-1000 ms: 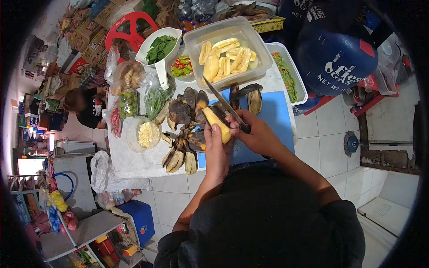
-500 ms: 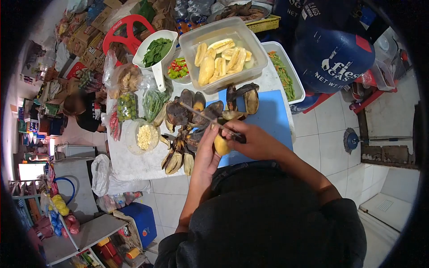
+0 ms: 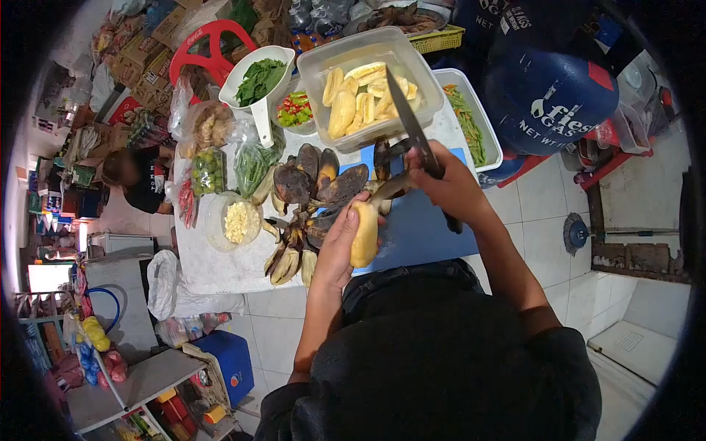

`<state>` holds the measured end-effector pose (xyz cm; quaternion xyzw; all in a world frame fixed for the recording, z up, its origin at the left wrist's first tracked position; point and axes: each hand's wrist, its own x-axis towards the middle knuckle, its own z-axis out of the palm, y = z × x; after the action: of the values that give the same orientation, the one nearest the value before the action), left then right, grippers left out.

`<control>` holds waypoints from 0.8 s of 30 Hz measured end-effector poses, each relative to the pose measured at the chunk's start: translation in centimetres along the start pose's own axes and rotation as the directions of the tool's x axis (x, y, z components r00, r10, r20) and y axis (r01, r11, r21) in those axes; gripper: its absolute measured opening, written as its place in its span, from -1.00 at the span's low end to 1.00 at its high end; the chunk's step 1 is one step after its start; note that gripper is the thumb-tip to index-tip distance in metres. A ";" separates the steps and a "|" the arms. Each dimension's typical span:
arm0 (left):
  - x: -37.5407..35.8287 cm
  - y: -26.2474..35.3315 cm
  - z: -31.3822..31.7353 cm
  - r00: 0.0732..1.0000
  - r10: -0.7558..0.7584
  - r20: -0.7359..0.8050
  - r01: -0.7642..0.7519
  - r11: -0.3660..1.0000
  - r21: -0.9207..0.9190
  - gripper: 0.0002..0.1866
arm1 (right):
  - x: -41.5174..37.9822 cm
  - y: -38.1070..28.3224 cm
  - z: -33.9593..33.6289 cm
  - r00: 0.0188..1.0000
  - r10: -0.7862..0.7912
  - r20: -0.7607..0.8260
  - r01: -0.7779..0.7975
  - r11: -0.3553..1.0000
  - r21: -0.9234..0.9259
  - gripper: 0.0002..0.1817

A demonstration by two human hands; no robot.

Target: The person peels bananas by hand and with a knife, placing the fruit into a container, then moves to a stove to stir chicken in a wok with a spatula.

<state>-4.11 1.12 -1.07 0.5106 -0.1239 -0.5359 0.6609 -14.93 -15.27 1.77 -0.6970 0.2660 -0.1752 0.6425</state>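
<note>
Now peeling step going on: left hand wrapping closed around peeled banana, holding it upright over near edge of blue board. Right hand clenching knife, blade pointing up toward plastic tub beyond board, peel strip pinched and pulling away. Next, likely freeing remaining skin, needing steady pull.

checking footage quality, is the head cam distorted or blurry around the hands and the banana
Head view: strong fisheye, black vignette at the corners, floor tiles and table edges bowed. The peeled banana in the left hand is sharp; the knife in the right hand is crisp too. Lighting is even, without harsh glare.
</note>
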 end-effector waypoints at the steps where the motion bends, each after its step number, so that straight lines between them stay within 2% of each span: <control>1: 0.1 0.1 -0.1 1.000 0.003 0.019 -0.003 1.000 -0.026 -0.52 | 0.2 -0.1 -0.2 1.000 -0.002 0.000 0.002 1.000 -0.001 -0.80; 3: 0.2 0.3 -0.1 0.999 0.007 0.038 -0.006 0.999 -0.050 -0.51 | 0.6 -0.2 -0.4 0.999 0.000 -0.054 0.000 1.000 -0.003 -0.80; 5: 0.2 0.5 0.1 0.999 0.032 -0.025 -0.034 0.994 -0.103 -0.53 | 1.1 0.6 -0.3 0.998 -0.021 -0.057 0.020 0.999 -0.033 -0.79; 7: 0.4 0.3 -0.1 0.999 0.044 -0.013 -0.045 0.987 -0.155 -0.55 | 1.4 1.3 -0.1 0.997 -0.044 -0.063 0.035 0.990 -0.138 -0.77; 9: 0.6 0.1 -0.3 0.998 0.057 -0.005 -0.057 0.976 -0.208 -0.57 | 1.5 1.4 0.3 0.998 -0.003 -0.061 -0.007 0.987 -0.161 -0.74; 11: 0.9 0.0 -0.4 0.999 0.010 -0.051 -0.028 0.925 -0.379 -0.60 | 1.5 1.7 0.8 0.998 0.038 -0.059 -0.048 0.982 -0.185 -0.72; 12: 1.0 0.1 -0.3 0.998 0.010 -0.055 -0.030 0.925 -0.380 -0.60 | 1.5 2.0 1.1 0.996 0.013 -0.089 -0.025 0.991 -0.134 -0.71; 14: 1.3 0.2 0.0 0.998 -0.028 -0.049 -0.011 0.747 -0.665 -0.62 | 1.2 2.0 1.7 0.993 -0.010 -0.118 0.000 0.997 -0.082 -0.69; 16: 1.8 0.2 0.1 0.997 0.006 -0.077 -0.056 0.735 -0.676 -0.63 | 0.3 1.0 2.3 0.994 0.099 -0.048 -0.102 0.993 -0.052 -0.66; 17: 1.9 0.1 0.1 0.994 0.040 -0.102 -0.099 0.720 -0.687 -0.63 | -0.2 0.8 2.7 0.994 0.100 -0.049 -0.102 0.993 -0.052 -0.66; 19: 2.2 0.0 0.2 0.991 0.046 -0.123 -0.116 0.754 -0.647 -0.60 | -0.9 0.6 3.4 0.994 0.056 0.090 -0.050 0.996 -0.069 -0.62; 20: 2.6 -0.3 0.1 0.990 0.050 -0.133 -0.126 0.745 -0.655 -0.58 | -1.1 0.7 3.7 0.992 0.047 0.120 -0.035 0.994 -0.102 -0.53; 22: 2.7 -0.5 0.2 0.988 0.055 -0.142 -0.136 0.738 -0.661 -0.55 | -1.5 0.9 4.5 0.993 0.023 0.120 -0.002 0.986 -0.170 -0.48; 23: 2.6 -0.4 0.4 0.986 0.107 -0.126 -0.161 0.792 -0.588 -0.54 | -1.5 1.0 4.7 0.992 -0.002 0.122 0.031 0.971 -0.238 -0.43; 24: 2.4 -0.2 0.6 0.982 0.158 -0.104 -0.189 0.838 -0.512 -0.52 | -1.4 1.2 4.9 0.987 0.034 0.157 0.003 0.974 -0.228 -0.34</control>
<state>-3.71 -1.19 -1.91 0.3151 -0.0013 -0.4724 0.8231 -13.31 -10.55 0.20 -0.7758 0.2374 -0.0818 0.5789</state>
